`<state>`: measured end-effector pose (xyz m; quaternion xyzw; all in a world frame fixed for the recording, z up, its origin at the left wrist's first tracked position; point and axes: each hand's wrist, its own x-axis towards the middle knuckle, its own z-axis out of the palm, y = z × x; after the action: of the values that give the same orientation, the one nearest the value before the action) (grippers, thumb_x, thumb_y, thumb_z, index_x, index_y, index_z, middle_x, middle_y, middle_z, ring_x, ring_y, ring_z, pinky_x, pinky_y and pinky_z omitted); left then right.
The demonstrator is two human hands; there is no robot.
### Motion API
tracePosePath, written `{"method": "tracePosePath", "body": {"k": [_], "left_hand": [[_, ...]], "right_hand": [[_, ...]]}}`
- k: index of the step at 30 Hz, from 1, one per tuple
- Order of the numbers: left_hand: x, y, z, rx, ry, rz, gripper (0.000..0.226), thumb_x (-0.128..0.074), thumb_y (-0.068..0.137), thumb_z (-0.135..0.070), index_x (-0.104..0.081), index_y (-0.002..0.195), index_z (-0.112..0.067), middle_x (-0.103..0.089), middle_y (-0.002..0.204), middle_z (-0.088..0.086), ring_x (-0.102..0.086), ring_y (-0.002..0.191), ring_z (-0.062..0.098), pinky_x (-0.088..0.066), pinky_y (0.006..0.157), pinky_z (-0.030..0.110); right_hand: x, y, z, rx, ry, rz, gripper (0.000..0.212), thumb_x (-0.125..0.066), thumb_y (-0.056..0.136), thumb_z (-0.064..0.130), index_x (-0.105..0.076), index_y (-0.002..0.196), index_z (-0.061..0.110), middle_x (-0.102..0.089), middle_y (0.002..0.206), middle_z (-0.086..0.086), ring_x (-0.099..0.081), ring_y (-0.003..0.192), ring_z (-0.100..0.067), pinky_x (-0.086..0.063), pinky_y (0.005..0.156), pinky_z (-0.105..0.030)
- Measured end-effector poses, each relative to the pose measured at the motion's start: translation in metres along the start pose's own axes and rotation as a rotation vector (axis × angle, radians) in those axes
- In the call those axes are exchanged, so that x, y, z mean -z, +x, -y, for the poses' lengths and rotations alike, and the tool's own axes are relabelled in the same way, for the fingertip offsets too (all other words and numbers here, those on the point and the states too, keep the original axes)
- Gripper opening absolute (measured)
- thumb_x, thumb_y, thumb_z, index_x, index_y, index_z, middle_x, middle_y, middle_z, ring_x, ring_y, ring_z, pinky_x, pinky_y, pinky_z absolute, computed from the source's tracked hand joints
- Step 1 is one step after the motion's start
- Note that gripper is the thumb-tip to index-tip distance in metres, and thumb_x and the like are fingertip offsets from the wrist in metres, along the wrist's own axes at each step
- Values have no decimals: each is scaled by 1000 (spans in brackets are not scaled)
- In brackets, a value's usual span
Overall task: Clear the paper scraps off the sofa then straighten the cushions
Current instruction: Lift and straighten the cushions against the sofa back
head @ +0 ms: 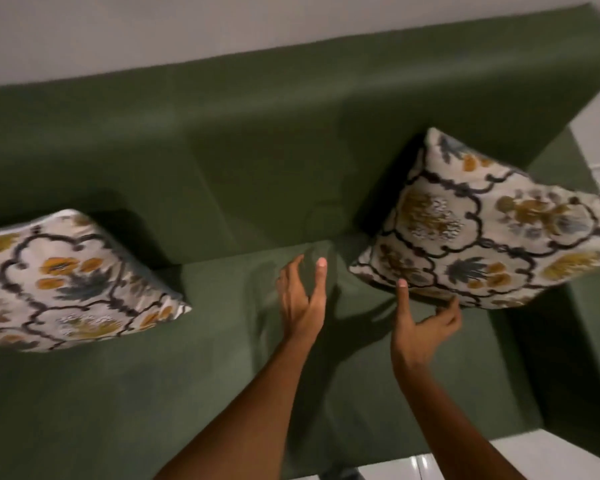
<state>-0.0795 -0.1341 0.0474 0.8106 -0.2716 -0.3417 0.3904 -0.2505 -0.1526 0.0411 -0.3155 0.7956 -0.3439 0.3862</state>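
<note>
A green sofa (pixel 222 358) fills the view, seen from above. One white floral cushion (pixel 492 230) leans against the backrest at the right end. A second floral cushion (pixel 59 282) lies at the left end. My left hand (pixel 303 299) hovers open over the seat near the backrest crease, holding nothing. My right hand (pixel 423 327) is open at the right cushion's lower left edge, with its thumb and fingertips touching the cushion's rim. No paper scraps show on the seat.
The sofa's right armrest (pixel 596 323) rises just beyond the right cushion. A pale wall (pixel 153 29) runs behind the backrest. White floor tiles (pixel 534 455) show at the lower right, in front of the seat.
</note>
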Motion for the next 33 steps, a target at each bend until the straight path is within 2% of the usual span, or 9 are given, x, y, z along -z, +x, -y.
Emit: {"method": "tracePosePath", "body": {"k": [3, 6, 8, 10, 13, 19, 25, 30, 33], "left_hand": [[-53, 0, -36, -6, -92, 151, 89, -42, 86, -88, -44, 153, -29, -45, 159, 0, -37, 149, 17, -30, 126, 41], [-98, 0, -67, -1, -142, 255, 101, -39, 78, -96, -34, 158, -35, -38, 165, -2, -32, 153, 16, -28, 127, 44], [-117, 2, -80, 33, -176, 313, 102, -41, 77, -97, -29, 159, -39, -35, 168, -3, -31, 154, 18, -28, 128, 49], [-132, 3, -88, 46, -225, 356, 95, -45, 80, -94, -28, 158, -43, -38, 167, -6, -33, 154, 19, -29, 127, 53], [-139, 0, -92, 69, -270, 322, 86, -48, 81, -91, -34, 154, -49, -43, 163, -9, -39, 150, 19, -33, 125, 54], [-122, -8, -90, 136, -261, 113, 95, -54, 72, -96, -47, 147, -38, -57, 148, -3, -52, 138, 21, -44, 117, 52], [-66, -13, -58, 158, -244, -81, 88, -46, 79, -94, -49, 143, -35, -61, 143, -1, -57, 133, 22, -47, 114, 53], [-29, -2, -41, 154, -120, 76, 86, -37, 79, -97, -45, 141, -38, -66, 129, -9, -65, 111, 12, -50, 107, 48], [-12, -4, -40, 162, -10, 159, 92, -32, 79, -99, -34, 147, -39, -61, 144, 1, -64, 124, 25, -49, 109, 52]], "right_hand": [[37, 37, 4, 11, 157, -110, 136, -77, 66, 85, -8, 169, 27, -8, 173, -2, -26, 159, -28, -26, 127, -48], [66, 70, 5, 75, 243, -180, 122, -69, 75, 84, -15, 168, 28, -11, 173, -8, -25, 158, -22, -25, 127, -41], [76, 88, 7, 107, 244, -183, 110, -65, 81, 84, -20, 167, 33, -16, 174, -4, -24, 154, -12, -23, 124, -35], [76, 103, 10, 124, 245, -135, 101, -66, 83, 80, -25, 165, 38, -24, 173, -1, -28, 156, -13, -29, 128, -43], [67, 112, 17, 121, 265, -69, 99, -71, 82, 78, -31, 163, 37, -38, 169, 0, -40, 154, -20, -36, 126, -55], [54, 112, 33, 83, 277, 55, 89, -78, 81, 68, -41, 157, 40, -53, 157, 2, -53, 142, -19, -45, 121, -54], [23, 70, 37, 165, 191, 228, 84, -82, 82, 64, -45, 154, 41, -55, 156, 5, -54, 143, -18, -46, 120, -54], [11, 50, 38, 153, 190, 277, 95, -82, 79, 67, -36, 159, 41, -47, 164, 4, -48, 149, -20, -43, 122, -56], [17, 55, 56, 121, 191, 348, 97, -87, 77, 61, -37, 158, 42, -51, 161, 5, -55, 144, -18, -47, 119, -54]]}}
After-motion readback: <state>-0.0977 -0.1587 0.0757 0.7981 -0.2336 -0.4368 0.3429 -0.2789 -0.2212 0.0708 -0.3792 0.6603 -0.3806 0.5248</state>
